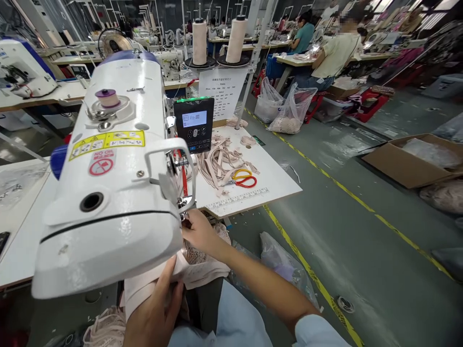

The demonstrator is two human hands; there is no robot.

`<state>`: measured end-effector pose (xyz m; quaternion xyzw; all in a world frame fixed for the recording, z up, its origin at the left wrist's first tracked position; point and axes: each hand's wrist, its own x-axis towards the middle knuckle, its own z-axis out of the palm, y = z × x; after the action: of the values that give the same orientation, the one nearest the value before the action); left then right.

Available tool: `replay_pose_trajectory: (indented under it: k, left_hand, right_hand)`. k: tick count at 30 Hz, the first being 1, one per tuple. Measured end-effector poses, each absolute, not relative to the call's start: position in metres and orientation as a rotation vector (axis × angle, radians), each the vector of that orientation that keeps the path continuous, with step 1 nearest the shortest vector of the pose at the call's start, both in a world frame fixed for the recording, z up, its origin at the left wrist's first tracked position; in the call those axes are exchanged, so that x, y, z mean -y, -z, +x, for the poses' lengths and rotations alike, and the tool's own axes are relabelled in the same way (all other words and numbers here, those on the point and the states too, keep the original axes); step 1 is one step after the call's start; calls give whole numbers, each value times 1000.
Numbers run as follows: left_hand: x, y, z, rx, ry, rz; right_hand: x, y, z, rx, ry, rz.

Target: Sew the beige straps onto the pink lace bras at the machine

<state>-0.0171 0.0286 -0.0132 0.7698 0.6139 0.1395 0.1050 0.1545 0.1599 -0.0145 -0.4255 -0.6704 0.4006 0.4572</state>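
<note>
The left hand (155,303) comes up from the bottom with its palm turned inward and its fingers pointing up toward the machine; thumb and fingers are closed on a folded piece of beige cloth (208,273). The cloth lies below the front end of the sewing machine (108,183), spreading to both sides of that hand and hanging over the person's lap. The right hand (200,233) is bent in at the wrist, its fingers curled in at the machine's needle side, just above the cloth. The fingertips are hidden behind the machine, so I cannot tell whether they grip anything. The right forearm (260,279) slants down to the lower right, passing outside the front edge of the desk (271,166), over the floor (347,231).

The machine's bulky head closes in the room left of the right hand. On the desk, a ruler (238,198) runs along the front edge, with scissors (246,180) just behind it and a heap of strips (217,161) between them and the screen (195,124). White desk top shows between the scissors and the front right corner. Beyond the right edge, floor stretches to a cardboard box (405,164); a plastic bag (285,262) sits beside the forearm.
</note>
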Motion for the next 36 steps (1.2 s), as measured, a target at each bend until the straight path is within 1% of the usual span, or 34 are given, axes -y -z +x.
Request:
replay_pose_trajectory:
  k: [7,20,31,36]
  left_hand:
    - [-27,0,-16,-1892,-390,2207]
    - [-27,-4,-13,-1839,-406,2326]
    - [-27,-3,-8,-1824,-419,2475]
    - [-21,3,-4,-1909,-559,2488]
  right_hand:
    - [-150,24,162,1432,-958,-1036]
    - [-131,32,178,1420,-1023,-1046]
    - [-112,28,182,1400,-1117,-1015]
    - [-107,30,180,1383,-1193,-911]
